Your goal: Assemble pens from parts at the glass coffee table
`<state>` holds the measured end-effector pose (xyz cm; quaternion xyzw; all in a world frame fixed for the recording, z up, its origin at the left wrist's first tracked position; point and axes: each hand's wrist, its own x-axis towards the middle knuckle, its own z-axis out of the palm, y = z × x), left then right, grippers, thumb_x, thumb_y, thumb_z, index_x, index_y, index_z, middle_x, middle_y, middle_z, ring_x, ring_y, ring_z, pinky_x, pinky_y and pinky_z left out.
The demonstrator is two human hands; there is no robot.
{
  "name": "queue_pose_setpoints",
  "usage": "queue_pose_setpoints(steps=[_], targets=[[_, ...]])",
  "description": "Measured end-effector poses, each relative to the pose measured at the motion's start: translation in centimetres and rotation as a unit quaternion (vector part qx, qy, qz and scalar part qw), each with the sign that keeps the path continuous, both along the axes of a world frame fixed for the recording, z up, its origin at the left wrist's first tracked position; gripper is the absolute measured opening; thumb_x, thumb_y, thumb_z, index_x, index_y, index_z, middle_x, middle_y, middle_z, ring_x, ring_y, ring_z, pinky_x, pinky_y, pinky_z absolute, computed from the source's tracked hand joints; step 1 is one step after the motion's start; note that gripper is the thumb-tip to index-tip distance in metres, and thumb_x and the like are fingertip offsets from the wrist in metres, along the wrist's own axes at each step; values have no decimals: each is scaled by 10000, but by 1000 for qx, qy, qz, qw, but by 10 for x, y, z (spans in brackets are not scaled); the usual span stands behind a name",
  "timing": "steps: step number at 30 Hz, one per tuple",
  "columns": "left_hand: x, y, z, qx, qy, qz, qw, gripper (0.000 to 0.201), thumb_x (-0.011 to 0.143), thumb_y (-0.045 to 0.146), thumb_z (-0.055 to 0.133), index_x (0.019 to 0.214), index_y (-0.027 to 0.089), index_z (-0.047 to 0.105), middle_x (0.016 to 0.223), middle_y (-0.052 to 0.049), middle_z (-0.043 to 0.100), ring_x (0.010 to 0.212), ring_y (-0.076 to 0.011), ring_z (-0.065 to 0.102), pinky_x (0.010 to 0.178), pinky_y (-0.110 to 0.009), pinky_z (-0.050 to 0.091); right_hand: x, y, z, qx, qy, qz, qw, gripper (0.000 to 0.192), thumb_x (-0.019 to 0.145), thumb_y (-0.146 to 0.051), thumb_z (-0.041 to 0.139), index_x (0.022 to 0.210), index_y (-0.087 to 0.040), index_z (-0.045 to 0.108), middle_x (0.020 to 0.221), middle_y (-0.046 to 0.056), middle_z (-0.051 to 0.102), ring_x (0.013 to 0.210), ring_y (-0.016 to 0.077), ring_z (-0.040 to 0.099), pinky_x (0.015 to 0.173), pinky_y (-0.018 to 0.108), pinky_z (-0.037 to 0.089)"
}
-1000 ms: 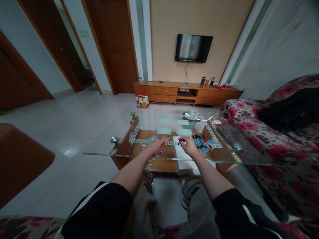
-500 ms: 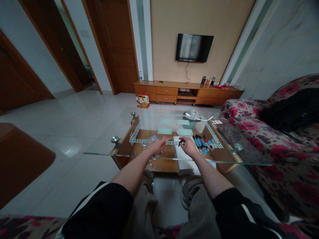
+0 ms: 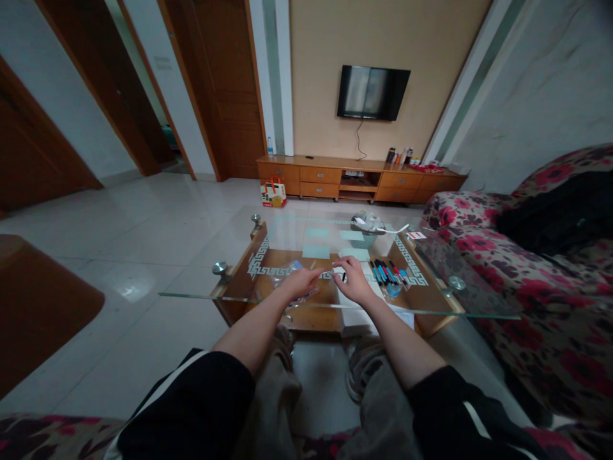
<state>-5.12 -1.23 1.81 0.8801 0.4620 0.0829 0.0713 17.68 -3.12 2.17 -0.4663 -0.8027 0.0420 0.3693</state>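
Note:
I sit at a glass coffee table (image 3: 239,295). My left hand (image 3: 297,282) hovers over a clear plastic bag (image 3: 286,268) and pinches a thin pale stick, perhaps a pen refill, that points right. My right hand (image 3: 353,281) is close beside it, fingertips almost at the stick's tip, and holds a small black piece (image 3: 343,276). A row of several blue, black and red pens (image 3: 387,271) lies just right of my right hand. A white sheet (image 3: 366,305) lies under that hand.
A small basket (image 3: 368,230) with white papers stands at the table's far side, near pale green cards (image 3: 316,250). A flowered sofa (image 3: 550,300) runs along the right. A TV cabinet (image 3: 359,179) and a red gift bag (image 3: 272,193) stand across the tiled floor.
My right hand has moved left and slightly away from me, closing the gap to my left hand. The left hand has stayed put.

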Motion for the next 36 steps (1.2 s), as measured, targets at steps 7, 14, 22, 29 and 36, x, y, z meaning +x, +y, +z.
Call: queue_pose_setpoints(steps=[7,14,22,29,36], targets=[[0,-1,3,-4,15,2,1000,421,997,331,417,1412,330,492,985,-76,727,898,-222,688,761,-268,473,-2,2,-3,-1,11,10,1000,130,896,-222,587,1008,-214,652,1138,99,525,1119,258,502,994,405,411],[-1,-1,3,9,42,69,997,406,1007,373,361,1378,336,523,1010,-96,726,921,-252,687,806,-326,486,12,4,-3,-3,-4,-53,999,122,890,-238,587,980,-205,662,1160,104,519,1084,255,503,980,396,399],[-4,0,2,25,49,91,994,421,1010,354,331,1395,366,502,1032,-103,730,933,-273,688,810,-365,494,6,-5,-1,-21,-156,-91,983,120,873,-245,608,960,-231,690,1337,118,486,1211,327,391,1012,527,304],[-4,-2,3,12,27,77,997,420,999,328,361,1386,340,526,1043,-117,725,951,-275,677,857,-386,487,-6,-1,-9,-37,-171,-93,980,123,828,-156,625,916,-213,689,1344,147,484,1236,362,353,1030,603,256],[-3,-1,3,7,36,75,997,416,996,335,369,1374,349,540,1012,-108,727,941,-265,682,858,-379,489,1,0,-12,-46,-140,-134,980,208,826,-199,627,1024,-221,688,1303,145,488,1173,349,393,989,559,310]])
